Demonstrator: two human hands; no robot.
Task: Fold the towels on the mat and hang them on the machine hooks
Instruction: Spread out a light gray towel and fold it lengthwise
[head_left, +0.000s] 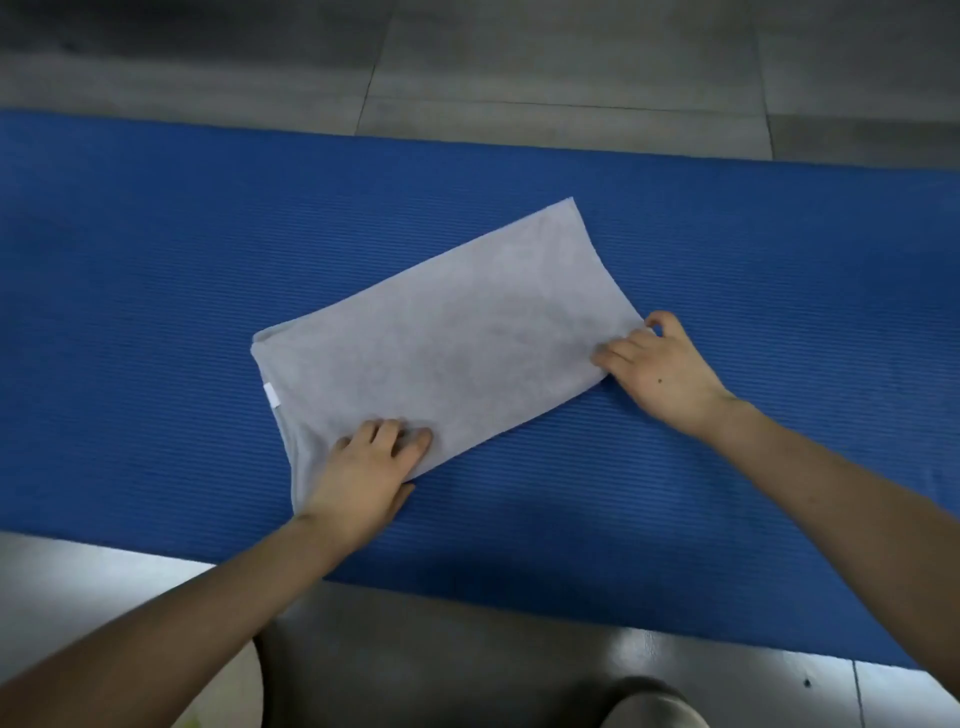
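Note:
A light grey towel, folded into a flat rectangle, lies at an angle on the blue ribbed mat. A small white label sticks out of its left edge. My left hand grips the towel's near left corner, fingers on top and thumb at the edge. My right hand pinches the near right corner, fingers over the cloth and thumb curled behind it. No machine hooks are in view.
The mat runs across grey tiled floor, which shows beyond its far edge and in front of its near edge. My knees show at the bottom of the view.

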